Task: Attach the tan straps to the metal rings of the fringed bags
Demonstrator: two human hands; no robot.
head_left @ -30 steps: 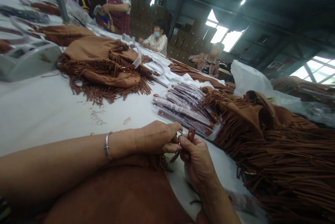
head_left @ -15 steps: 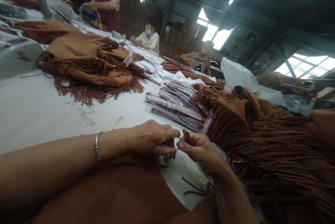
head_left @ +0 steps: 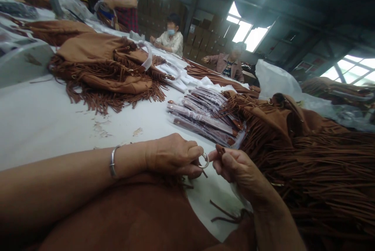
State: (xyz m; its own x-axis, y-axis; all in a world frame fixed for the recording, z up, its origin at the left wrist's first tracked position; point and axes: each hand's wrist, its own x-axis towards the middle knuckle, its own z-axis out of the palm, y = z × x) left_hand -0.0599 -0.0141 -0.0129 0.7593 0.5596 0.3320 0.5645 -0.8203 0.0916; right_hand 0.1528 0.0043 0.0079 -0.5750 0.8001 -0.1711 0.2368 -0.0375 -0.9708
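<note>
My left hand (head_left: 178,156), with a silver bracelet on its wrist, pinches a metal ring (head_left: 204,160) that sticks out past its fingertips. A thin brown strip hangs just below the ring. Facing it, my right hand (head_left: 234,163) grips a small brown leather piece (head_left: 220,149) between thumb and fingers, its fingertips close to the ring. Under my left arm lies a large brown leather piece (head_left: 125,216), and dark fringe strands (head_left: 225,214) rest below my right hand.
Wrapped straps (head_left: 202,116) lie beyond my hands on the white table (head_left: 38,126). Fringed brown bags (head_left: 96,63) stand at the left; more fringed leather (head_left: 322,169) is heaped at the right. Several people work across the table, one in a light shirt (head_left: 172,43).
The view has shifted slightly. The ring now shows more fully at my left fingertips, and my right thumb has drawn back from it to the brown leather piece.
</note>
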